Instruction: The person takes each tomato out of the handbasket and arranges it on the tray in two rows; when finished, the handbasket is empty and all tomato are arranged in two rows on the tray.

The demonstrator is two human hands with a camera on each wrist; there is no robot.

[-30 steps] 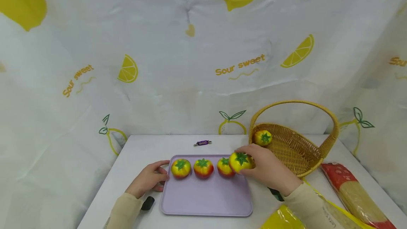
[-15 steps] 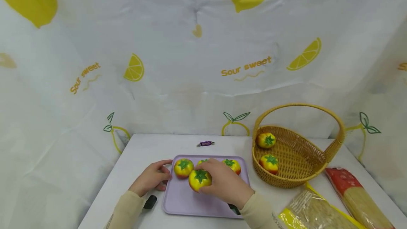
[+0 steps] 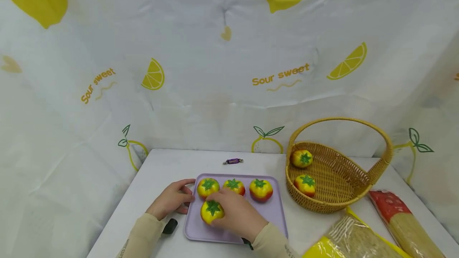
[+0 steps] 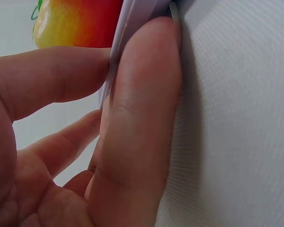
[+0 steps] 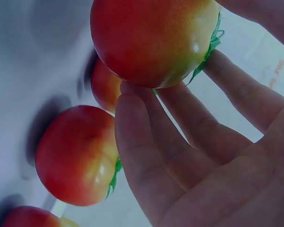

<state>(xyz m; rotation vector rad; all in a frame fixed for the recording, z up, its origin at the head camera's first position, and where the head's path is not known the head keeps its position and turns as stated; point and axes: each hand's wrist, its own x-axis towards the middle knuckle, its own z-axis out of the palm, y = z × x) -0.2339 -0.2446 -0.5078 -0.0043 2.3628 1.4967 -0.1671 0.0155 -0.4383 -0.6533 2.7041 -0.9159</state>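
In the head view my right hand [image 3: 238,214] holds a yellow-red tomato [image 3: 212,212] with a green star-shaped top, over the left front part of the lilac tray [image 3: 265,218]. Its fingers and thumb lie round the fruit's sides; the right wrist view shows the tomato [image 5: 154,42] at the fingertips. Along the tray's back stand three more tomatoes: a left one [image 3: 208,188], a middle one [image 3: 234,186] partly behind my right hand, and a right one [image 3: 261,190]. My left hand [image 3: 172,198] grips the tray's left edge, the rim [image 4: 117,52] between its digits in the left wrist view.
A wicker basket [image 3: 337,178] with a tall handle stands to the right, holding two tomatoes [image 3: 305,185]. Nearer are a yellow-edged clear packet [image 3: 353,238] and a red-topped noodle-like packet [image 3: 405,222]. A purple wrapped candy [image 3: 233,161] lies behind the tray.
My right hand has carried the tomato leftward, from above the tray's right end to its left front, past the back row. The left hand stays at the tray's edge. The head view has shifted slightly.
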